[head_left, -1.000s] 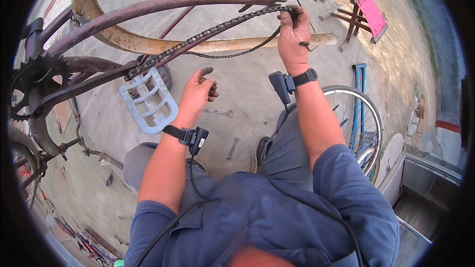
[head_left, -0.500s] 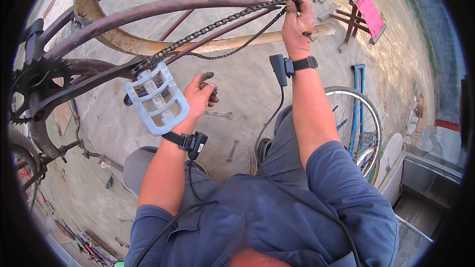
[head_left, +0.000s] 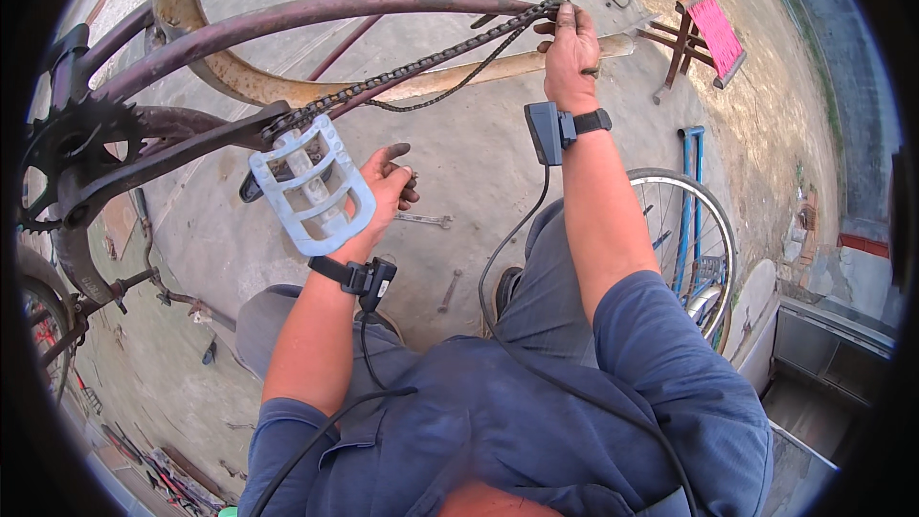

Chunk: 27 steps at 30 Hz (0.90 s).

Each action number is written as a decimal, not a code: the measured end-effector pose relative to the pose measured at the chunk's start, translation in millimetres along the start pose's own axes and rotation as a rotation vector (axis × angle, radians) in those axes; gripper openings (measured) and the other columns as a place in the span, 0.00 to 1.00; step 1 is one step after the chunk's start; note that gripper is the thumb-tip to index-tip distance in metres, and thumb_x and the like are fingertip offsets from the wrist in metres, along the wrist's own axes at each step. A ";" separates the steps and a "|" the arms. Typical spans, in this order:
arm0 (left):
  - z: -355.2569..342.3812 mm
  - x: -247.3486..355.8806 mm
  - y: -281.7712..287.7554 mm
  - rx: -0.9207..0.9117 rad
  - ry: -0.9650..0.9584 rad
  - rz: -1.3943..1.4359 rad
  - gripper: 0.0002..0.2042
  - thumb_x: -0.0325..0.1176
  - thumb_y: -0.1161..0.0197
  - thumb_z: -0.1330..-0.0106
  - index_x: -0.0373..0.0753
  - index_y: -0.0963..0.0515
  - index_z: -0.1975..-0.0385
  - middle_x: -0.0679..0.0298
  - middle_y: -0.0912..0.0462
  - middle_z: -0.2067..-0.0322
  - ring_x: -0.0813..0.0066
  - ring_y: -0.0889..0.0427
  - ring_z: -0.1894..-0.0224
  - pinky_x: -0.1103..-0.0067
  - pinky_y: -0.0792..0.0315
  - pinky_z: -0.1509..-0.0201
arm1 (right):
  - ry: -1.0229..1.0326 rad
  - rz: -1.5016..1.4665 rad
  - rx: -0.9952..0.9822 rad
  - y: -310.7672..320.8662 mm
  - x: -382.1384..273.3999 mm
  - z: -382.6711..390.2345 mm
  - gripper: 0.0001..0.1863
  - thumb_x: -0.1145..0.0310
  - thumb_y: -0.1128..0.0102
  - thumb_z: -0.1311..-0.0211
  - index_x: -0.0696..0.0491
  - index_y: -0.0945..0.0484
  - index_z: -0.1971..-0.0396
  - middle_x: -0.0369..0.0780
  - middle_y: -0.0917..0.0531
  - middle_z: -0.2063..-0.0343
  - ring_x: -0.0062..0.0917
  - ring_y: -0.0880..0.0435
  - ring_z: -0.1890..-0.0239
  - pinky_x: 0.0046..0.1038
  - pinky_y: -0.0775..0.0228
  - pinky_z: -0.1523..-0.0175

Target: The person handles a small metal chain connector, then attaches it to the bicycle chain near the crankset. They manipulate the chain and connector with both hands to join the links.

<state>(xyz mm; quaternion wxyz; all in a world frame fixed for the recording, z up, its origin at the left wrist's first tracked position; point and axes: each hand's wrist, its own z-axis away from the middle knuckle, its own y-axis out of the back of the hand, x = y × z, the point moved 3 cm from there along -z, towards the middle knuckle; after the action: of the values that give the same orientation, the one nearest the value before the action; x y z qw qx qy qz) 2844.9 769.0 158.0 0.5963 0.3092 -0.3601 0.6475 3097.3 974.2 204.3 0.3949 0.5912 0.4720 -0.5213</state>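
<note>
The right hand [head_left: 572, 53], above and well to the right of the pale blue pedal [head_left: 314, 193], pinches the dark chain [head_left: 421, 63] between thumb and fingers where its two strands meet; the chain runs from there to just above the pedal, its lower strand sagging. The left hand [head_left: 385, 187] sits just right of the pedal, forefinger stretched out and other fingers curled; whether it holds anything, I cannot tell. Left of the pedal is the toothed chainring [head_left: 62, 158], above it the purple frame [head_left: 287, 14], and to its right a wrench [head_left: 424, 220] on the floor [head_left: 498, 172]
</note>
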 end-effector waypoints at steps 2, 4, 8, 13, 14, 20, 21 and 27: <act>0.2 0.0 1.1 0.002 0.001 0.005 0.22 0.34 0.45 0.30 0.36 0.30 0.37 0.62 0.22 0.64 0.75 0.19 0.67 0.80 0.28 0.65 | -0.065 -0.044 0.012 -3.7 0.3 8.1 0.18 0.53 0.52 0.22 0.54 0.26 0.51 0.35 0.19 0.64 0.20 0.17 0.66 0.22 0.30 0.68; 0.7 -0.2 3.4 0.017 -0.002 0.011 0.20 0.34 0.44 0.30 0.35 0.29 0.40 0.62 0.21 0.63 0.75 0.19 0.66 0.80 0.28 0.65 | -0.129 -0.070 0.026 -8.3 2.7 17.4 0.21 0.50 0.55 0.22 0.54 0.27 0.50 0.37 0.19 0.63 0.23 0.16 0.66 0.24 0.29 0.68; 0.0 -2.8 11.7 0.085 0.017 0.028 0.16 0.35 0.43 0.29 0.33 0.26 0.46 0.62 0.21 0.62 0.74 0.19 0.65 0.79 0.28 0.63 | -0.314 -0.075 -0.007 -15.7 16.3 42.5 0.24 0.47 0.58 0.22 0.54 0.28 0.49 0.39 0.20 0.61 0.26 0.16 0.66 0.26 0.29 0.68; -2.2 -3.9 26.7 0.112 -0.012 0.078 0.16 0.35 0.42 0.29 0.31 0.26 0.48 0.62 0.20 0.61 0.73 0.19 0.62 0.77 0.27 0.61 | -0.650 -0.072 -0.137 -20.6 34.7 65.7 0.20 0.51 0.55 0.22 0.52 0.27 0.50 0.38 0.20 0.62 0.26 0.16 0.67 0.27 0.29 0.66; -1.8 -4.8 28.7 0.113 -0.019 0.082 0.16 0.35 0.42 0.29 0.31 0.26 0.48 0.62 0.20 0.61 0.73 0.19 0.62 0.77 0.27 0.60 | -0.697 -0.069 -0.188 -21.7 37.0 70.9 0.19 0.52 0.54 0.23 0.53 0.27 0.51 0.38 0.19 0.62 0.26 0.16 0.67 0.27 0.29 0.66; -1.4 -9.9 43.7 0.228 -0.015 0.111 0.16 0.31 0.39 0.32 0.32 0.26 0.48 0.62 0.20 0.59 0.73 0.18 0.61 0.77 0.27 0.61 | -0.717 0.070 -0.597 -43.8 40.1 93.1 0.20 0.58 0.43 0.28 0.58 0.25 0.47 0.40 0.18 0.58 0.24 0.16 0.65 0.26 0.27 0.63; -1.0 -10.9 47.4 0.266 -0.013 0.107 0.16 0.31 0.39 0.33 0.32 0.26 0.48 0.62 0.20 0.59 0.73 0.18 0.61 0.77 0.27 0.61 | -0.706 0.080 -0.642 -48.1 40.4 96.1 0.20 0.58 0.43 0.28 0.58 0.25 0.47 0.40 0.18 0.58 0.24 0.16 0.65 0.26 0.26 0.62; 3.5 -5.8 78.9 0.460 -0.043 0.094 0.12 0.30 0.37 0.32 0.39 0.23 0.51 0.67 0.19 0.60 0.74 0.18 0.62 0.78 0.28 0.61 | -0.638 0.150 -0.852 -76.6 41.3 103.1 0.20 0.59 0.44 0.27 0.57 0.25 0.45 0.36 0.19 0.56 0.19 0.16 0.61 0.23 0.26 0.59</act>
<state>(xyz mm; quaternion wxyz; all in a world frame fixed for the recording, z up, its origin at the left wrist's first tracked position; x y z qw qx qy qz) 2766.8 760.6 147.4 0.4716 0.4333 -0.2298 0.7329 2998.4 900.0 150.5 0.7598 0.2230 0.4546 -0.4078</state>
